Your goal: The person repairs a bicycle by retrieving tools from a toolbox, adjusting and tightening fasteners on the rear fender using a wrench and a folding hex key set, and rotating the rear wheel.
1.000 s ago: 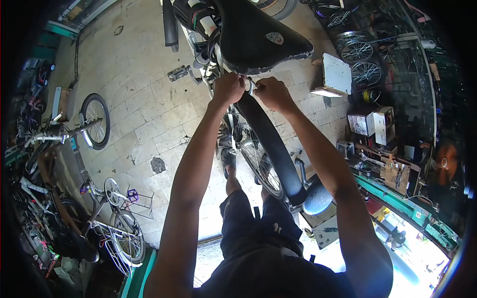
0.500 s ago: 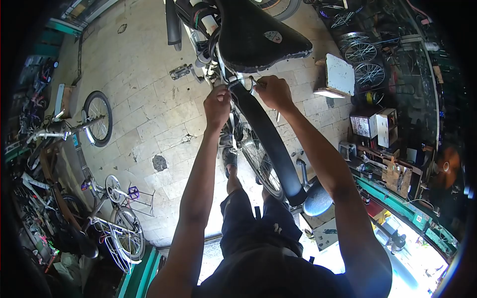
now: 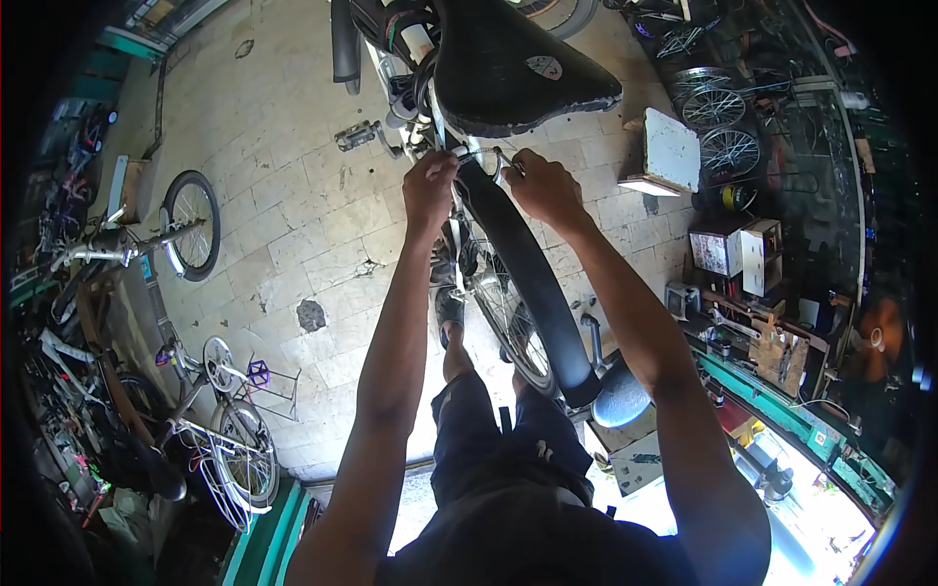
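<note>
A bicycle with a black saddle (image 3: pixel 523 73) stands upright in front of me, its black rear mudguard (image 3: pixel 528 273) running back toward my legs over the rear wheel (image 3: pixel 508 327). My left hand (image 3: pixel 430 195) is closed at the left side of the mudguard's front end; what its fingers hold is hidden. On the other side, my right hand (image 3: pixel 545 190) is closed in a pinch beside the metal rear brake (image 3: pixel 479 153), below the saddle. A small part between those fingertips is too small to name. The pedal (image 3: pixel 359 136) sticks out to the left.
A white-topped box (image 3: pixel 670 148) stands on the tiled floor to the right, near several loose wheels (image 3: pixel 731 151). Bicycle frames (image 3: pixel 220 376) lie along the left side. A round stool (image 3: pixel 621 394) is close behind the mudguard, beside a tool-covered bench (image 3: pixel 752 337).
My right hand has shifted slightly right and its fingers are a little less tightly curled. My left hand stays in nearly the same place. The view has moved slightly.
</note>
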`<state>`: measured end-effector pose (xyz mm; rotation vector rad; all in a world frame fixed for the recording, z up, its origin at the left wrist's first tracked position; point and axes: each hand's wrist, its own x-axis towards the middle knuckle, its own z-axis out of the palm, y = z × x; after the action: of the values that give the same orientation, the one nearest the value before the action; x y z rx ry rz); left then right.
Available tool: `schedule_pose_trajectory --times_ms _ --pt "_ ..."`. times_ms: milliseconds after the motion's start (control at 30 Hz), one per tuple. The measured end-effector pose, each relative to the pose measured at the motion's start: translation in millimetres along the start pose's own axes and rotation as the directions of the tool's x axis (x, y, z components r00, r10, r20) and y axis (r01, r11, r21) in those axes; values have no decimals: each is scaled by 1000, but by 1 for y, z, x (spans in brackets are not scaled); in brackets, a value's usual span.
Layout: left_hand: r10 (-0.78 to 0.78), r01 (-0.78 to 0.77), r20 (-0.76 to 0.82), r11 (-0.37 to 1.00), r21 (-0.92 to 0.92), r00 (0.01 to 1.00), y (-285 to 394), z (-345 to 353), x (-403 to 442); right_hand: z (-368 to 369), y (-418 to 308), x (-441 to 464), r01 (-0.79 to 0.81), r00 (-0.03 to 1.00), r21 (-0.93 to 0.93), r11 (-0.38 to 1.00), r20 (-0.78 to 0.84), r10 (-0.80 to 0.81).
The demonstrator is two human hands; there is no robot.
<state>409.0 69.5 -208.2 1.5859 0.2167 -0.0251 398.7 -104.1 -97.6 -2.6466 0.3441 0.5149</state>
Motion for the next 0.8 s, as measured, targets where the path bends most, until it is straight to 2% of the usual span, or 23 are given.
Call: schedule_pose_trajectory --times_ms 33,100,133,200,233,300,367,400,433,467,500,567,600,700,733,800 --pt "7 -7 20 999 40 1000 1 -1 1 0 -2 -1 3 1000 1 1000 2 -3" --pt "11 -14 35 996 84 999 3 -4 5 1 -8 -2 -36 999 -132 991 -2 36" --pt "-33 26 65 995 99 997 6 -5 7 3 -6 1 -33 999 -130 991 0 34" --pt "-87 72 109 988 135 990 12 -9 11 10 7 13 14 997 240 971 71 -32" --pt "-89 73 111 988 134 990 14 -11 12 11 11 15 12 997 240 971 72 -30" --pt "-150 105 179 966 238 972 18 -13 18 11 20 23 -241 963 612 754 245 109" --pt "-117 55 188 950 308 975 18 -16 22 18 17 23 -251 966 582 773 204 160" --pt "-86 16 200 945 328 976 18 -16 25 27 11 21 -127 991 388 913 12 133" --pt "-58 -21 214 937 349 975 18 -18 25 36 1 15 -36 984 148 988 -165 61" --pt "-86 18 245 964 266 966 12 -21 28 23 -26 -3 -166 969 139 976 -160 188" --pt "-109 59 278 981 182 954 8 -24 31 18 -40 -6 -217 972 136 967 -59 226" --pt "-310 275 312 950 152 898 24 -28 36 29 -51 -3 -212 972 98 972 -85 220" --pt "-380 377 350 923 78 856 32 -32 39 33 -55 -1 -210 960 118 971 -163 228" --pt "-390 411 429 910 46 815 34 -36 48 40 -58 10 -180 975 132 975 -107 195" --pt "-378 357 433 925 131 819 36 -36 51 41 -60 10 -160 982 78 984 -88 167" --pt "-357 338 450 933 125 818 39 -33 51 40 -63 13 -171 980 94 981 -88 179"
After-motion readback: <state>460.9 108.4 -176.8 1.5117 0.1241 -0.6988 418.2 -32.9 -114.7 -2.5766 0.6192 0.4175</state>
